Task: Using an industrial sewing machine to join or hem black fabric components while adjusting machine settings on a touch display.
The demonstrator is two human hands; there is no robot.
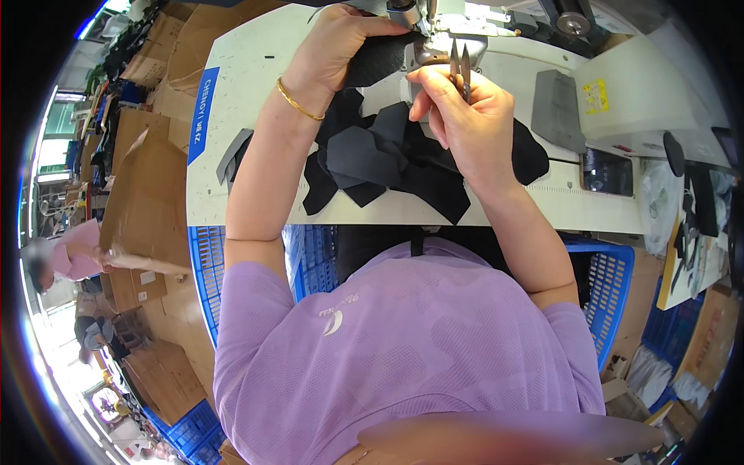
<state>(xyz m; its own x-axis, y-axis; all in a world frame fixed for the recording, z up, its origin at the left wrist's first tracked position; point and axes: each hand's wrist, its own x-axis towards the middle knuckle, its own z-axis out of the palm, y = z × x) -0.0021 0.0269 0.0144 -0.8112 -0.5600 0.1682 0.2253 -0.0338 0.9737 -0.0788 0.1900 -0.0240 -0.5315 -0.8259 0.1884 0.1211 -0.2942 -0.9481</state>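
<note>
My left hand [335,45] is closed on the edge of a black fabric piece [380,62], which lies beside the presser foot of a sewing machine [422,27]. In my right hand [473,116], just in front of the machine, is a pair of dark thread snips [460,68]. Their two pointed blades stick up past my fingers, slightly apart. Below both hands, several cut black and dark grey pieces [364,155] are heaped on the white sewing table [256,85]. Part of the heap is hidden under my right hand and forearm.
A grey flat piece [556,108] and a phone [607,171] lie on the right of the table. Blue plastic baskets [208,263] stand below its front edge. Large cardboard boxes [143,209] fill the left, where a person in pink [76,249] reaches out an arm.
</note>
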